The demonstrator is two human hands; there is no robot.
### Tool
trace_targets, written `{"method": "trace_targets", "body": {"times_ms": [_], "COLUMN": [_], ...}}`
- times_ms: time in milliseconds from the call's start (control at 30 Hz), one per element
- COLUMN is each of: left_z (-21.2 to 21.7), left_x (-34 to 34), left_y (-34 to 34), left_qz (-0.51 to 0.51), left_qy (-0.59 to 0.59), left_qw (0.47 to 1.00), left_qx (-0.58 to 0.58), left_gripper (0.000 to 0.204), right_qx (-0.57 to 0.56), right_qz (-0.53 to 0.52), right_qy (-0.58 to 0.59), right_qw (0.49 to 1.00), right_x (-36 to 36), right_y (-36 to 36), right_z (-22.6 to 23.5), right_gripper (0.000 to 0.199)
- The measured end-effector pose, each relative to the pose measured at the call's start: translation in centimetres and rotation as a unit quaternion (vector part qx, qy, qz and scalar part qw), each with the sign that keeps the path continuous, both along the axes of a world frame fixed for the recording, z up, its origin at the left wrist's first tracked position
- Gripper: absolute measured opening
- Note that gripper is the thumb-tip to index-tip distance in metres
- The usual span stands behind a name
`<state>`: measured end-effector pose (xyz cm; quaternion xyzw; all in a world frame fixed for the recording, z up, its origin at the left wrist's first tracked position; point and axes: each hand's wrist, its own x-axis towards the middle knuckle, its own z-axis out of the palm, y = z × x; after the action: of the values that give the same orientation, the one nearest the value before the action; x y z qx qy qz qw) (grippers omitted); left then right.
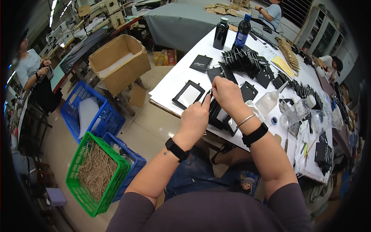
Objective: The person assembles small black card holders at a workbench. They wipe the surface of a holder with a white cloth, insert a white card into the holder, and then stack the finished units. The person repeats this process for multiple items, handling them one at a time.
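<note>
A: Black frame piece (215, 112), held just above the near edge of the white table (174, 83). Both hands are on it?

B: Yes. The left hand (194, 120) pinches its upper edge with the fingers drawn close together. The right hand (227, 94) is closed over the top of it, fingertips narrow, working at the same spot. What sits between the fingertips is too small to tell.

A: What lies around it?

B: Just left of the piece, a finished-looking black frame (188, 94) lies flat on the table. Beyond the hands stands a dense row of black pieces (242, 60), and behind that two dark bottles (221, 33). To the right, a squeeze bottle (269, 101) and a clear water bottle (296, 111).

A: How far along?

B: I judge it midway: many pieces stand stacked, several lie loose, one is in hand.

A: And off the table?

B: Left of it, a cardboard box (119, 62), blue crates (91, 112) and a green crate of cord (96, 172).
</note>
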<state>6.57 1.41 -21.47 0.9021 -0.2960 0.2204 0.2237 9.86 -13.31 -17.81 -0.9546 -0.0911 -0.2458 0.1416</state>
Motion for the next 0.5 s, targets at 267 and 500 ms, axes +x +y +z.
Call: {"method": "trace_targets", "body": {"times_ms": [267, 500], "left_z": [0.0, 6.2], "left_x": [0.5, -1.3], "left_y": [1.0, 0.2], "left_qz": [-0.014, -0.080], "left_qy": [-0.019, 0.080], "left_qw": [1.000, 0.959], "left_qx": [-0.020, -0.258], "left_gripper": [0.045, 0.038], "right_qx": [0.120, 0.301], "right_qz": [-0.002, 0.000], "right_qy": [0.045, 0.038], "right_qw": [0.992, 0.953], "right_x": [0.2, -8.6], "right_y": [-0.1, -3.2], "right_z": [0.7, 6.7], "right_gripper": [0.008, 0.023]}}
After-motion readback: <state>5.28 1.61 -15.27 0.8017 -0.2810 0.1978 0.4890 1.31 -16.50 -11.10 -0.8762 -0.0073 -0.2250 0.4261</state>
